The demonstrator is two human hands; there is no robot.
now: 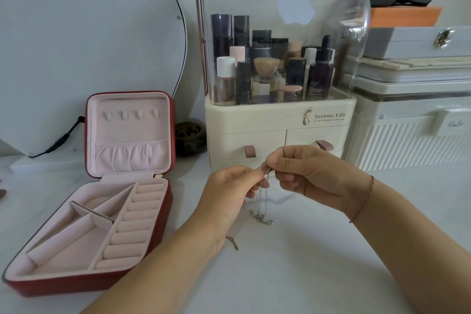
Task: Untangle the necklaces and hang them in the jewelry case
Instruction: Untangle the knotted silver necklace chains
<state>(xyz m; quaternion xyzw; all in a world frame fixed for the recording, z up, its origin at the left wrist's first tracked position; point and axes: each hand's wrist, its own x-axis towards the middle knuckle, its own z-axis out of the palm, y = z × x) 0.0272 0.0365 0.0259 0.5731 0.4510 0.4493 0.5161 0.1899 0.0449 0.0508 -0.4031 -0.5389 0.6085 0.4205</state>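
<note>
1. Left hand (226, 194), right hand (313, 176): raised over white table (318, 270), fingertips of both pinching tangled necklaces (262, 202), which hang down between them.
2. Red jewelry case (127, 127): left, open, lid upright.
3. Cosmetics organizer (277, 120): far, behind hands.

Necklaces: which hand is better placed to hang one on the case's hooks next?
Probably the left hand: it pinches the necklaces on the side nearer the open case, whose hooks sit in the lid. The right hand would cross over.
</note>
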